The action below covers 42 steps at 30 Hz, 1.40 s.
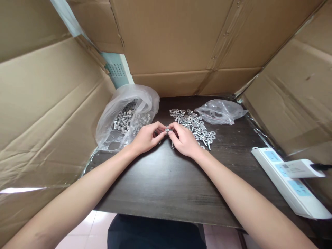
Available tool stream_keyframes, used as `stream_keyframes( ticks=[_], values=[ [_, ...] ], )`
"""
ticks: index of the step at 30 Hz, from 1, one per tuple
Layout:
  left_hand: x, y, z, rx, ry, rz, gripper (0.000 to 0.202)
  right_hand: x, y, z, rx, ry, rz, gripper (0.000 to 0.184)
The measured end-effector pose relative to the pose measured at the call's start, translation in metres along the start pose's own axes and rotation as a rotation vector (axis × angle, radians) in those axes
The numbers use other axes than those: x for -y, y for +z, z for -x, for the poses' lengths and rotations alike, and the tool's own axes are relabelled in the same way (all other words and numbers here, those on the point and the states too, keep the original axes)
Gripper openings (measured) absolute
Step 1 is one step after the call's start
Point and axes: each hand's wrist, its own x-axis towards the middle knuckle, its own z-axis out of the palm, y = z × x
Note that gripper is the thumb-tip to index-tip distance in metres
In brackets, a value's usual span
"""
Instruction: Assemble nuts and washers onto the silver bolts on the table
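Observation:
My left hand (147, 137) and my right hand (183, 139) meet over the middle of a dark wooden table (166, 183). Both pinch one small silver bolt (168, 130) between their fingertips. Just behind and to the right of the hands lies a loose pile of silver bolts and washers (193, 124). A clear plastic bag of bolts (127, 117) stands open at my left hand's far side.
An empty crumpled plastic bag (220, 111) lies at the back right. A white power strip (290, 183) with a plugged-in adapter (301, 168) lies at the table's right edge. Cardboard panels (46, 103) wall in the table on the left, back and right.

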Motion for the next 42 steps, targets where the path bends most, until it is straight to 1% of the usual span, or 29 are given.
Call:
stream_keyframes(
  ticks=[7, 14, 18, 21, 25, 31, 37, 42],
  values=[
    [0.0007, 0.0001, 0.0001, 0.006, 0.011, -0.007, 0.017, -0.0011, 0.0014, -0.0004, 0.0, -0.02, 0.027, 0.015],
    [0.0012, 0.0004, 0.0002, 0.003, 0.021, -0.001, 0.017, -0.0016, 0.0019, -0.0006, 0.013, -0.019, 0.065, 0.024],
    [0.0005, 0.0005, 0.0005, 0.002, 0.024, -0.003, 0.016, -0.0015, 0.0021, -0.0013, 0.018, -0.025, 0.072, 0.026],
    [0.0003, 0.0005, 0.0004, -0.001, 0.023, -0.006, 0.016, -0.001, 0.0019, -0.0013, 0.022, -0.017, 0.066, 0.025],
    [0.0004, 0.0004, 0.0, -0.01, 0.021, -0.001, 0.016, 0.0004, 0.0004, -0.0003, 0.024, 0.008, 0.032, 0.018],
    [0.0011, 0.0, 0.0004, -0.003, 0.023, -0.01, 0.015, 0.0004, 0.0002, 0.0003, 0.03, 0.012, 0.035, 0.015],
    [0.0013, 0.0004, 0.0009, -0.007, 0.031, -0.001, 0.016, -0.0019, 0.0018, -0.0004, 0.009, -0.037, 0.062, 0.019],
    [0.0008, 0.0005, 0.0002, -0.005, 0.031, -0.004, 0.016, -0.0028, 0.0028, -0.001, 0.01, -0.046, 0.079, 0.022]
  ],
)
